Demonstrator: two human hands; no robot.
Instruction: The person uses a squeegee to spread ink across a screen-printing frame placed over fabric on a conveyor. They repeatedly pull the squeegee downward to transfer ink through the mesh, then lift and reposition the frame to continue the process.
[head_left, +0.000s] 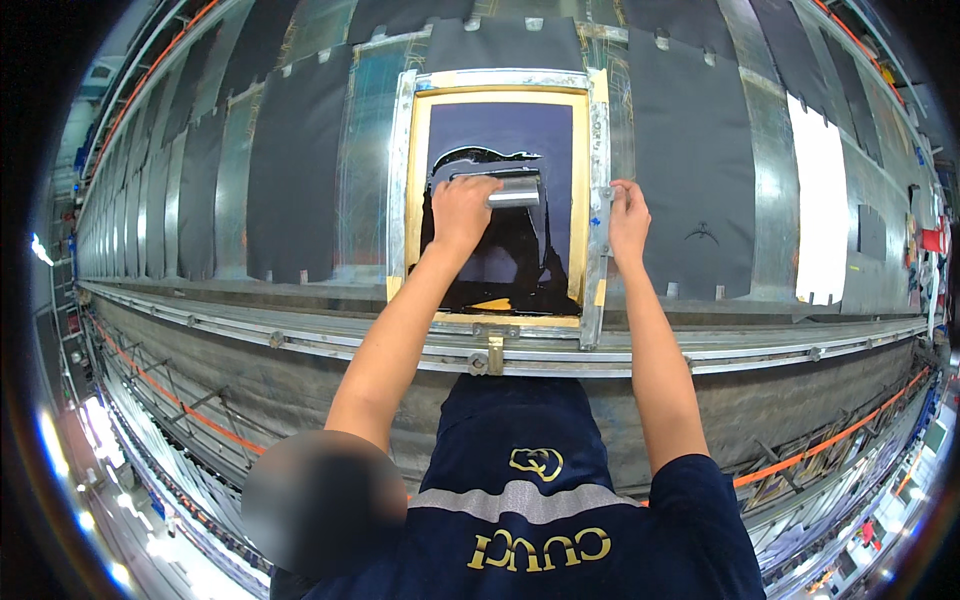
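Observation:
A silk-screen printing frame (601, 140) lies on the long table in front of me, its mesh (500, 125) dark purple-grey within a yellow border. Glossy black ink (500, 262) is spread over the mesh's middle and near part. My left hand (464, 212) is closed round a squeegee with a shiny metal body (516, 191); its left part is hidden by my fingers. The squeegee lies crosswise in the ink, at about the middle of the mesh. At the frame's right rail my right hand (629, 222) has its fingers bent and pinched against the edge.
Dark grey fabric pieces (690, 170) lie in rows along the table, left and right of the frame, with a white piece (818, 200) farther right. A metal rail (640, 358) with a small brass-coloured stop (495, 355) runs along the near edge. A blurred round shape (325, 500) covers the lower left.

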